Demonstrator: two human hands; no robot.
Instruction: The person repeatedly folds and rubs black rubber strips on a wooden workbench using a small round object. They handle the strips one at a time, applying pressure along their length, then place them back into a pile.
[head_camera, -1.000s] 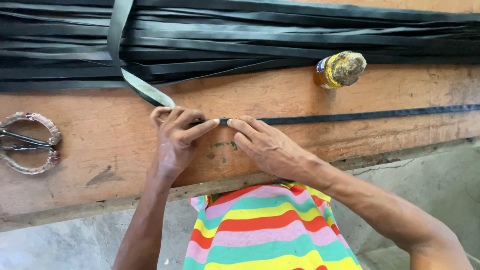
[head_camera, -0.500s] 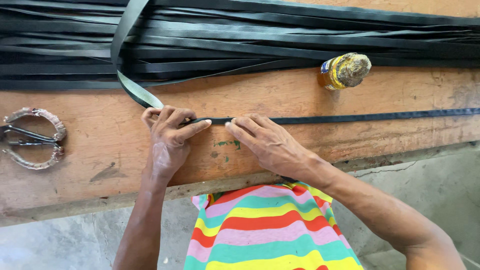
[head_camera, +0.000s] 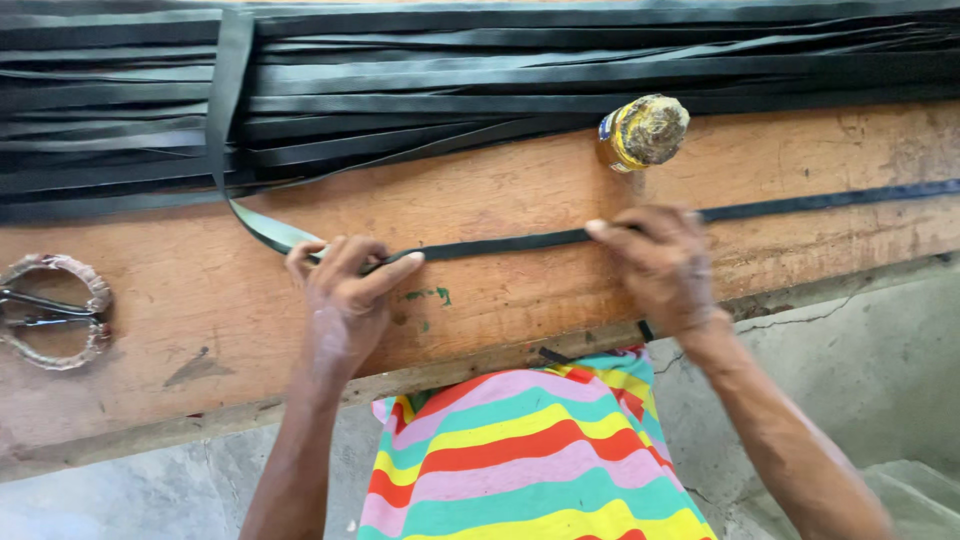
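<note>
A thin black rubber strip (head_camera: 500, 244) lies flat along a brown wooden board (head_camera: 520, 190), running from left of centre out to the right edge. My left hand (head_camera: 345, 295) presses the strip's left part down with fingers and thumb, where the strip twists and curves up toward the pile. My right hand (head_camera: 655, 265) rests on the strip further right, fingertips pressing it against the board. Between the two hands the strip lies straight and taut.
A thick pile of long black strips (head_camera: 450, 90) covers the far side of the board. A small yellow-labelled jar with a dirty lid (head_camera: 643, 132) lies just beyond my right hand. Scissors with wrapped handles (head_camera: 50, 310) lie at the left. Striped cloth (head_camera: 530, 450) covers my lap.
My right hand has slid to the right along the strip, away from my left hand, which stayed in place. The stretch of strip between the hands is now much longer.
</note>
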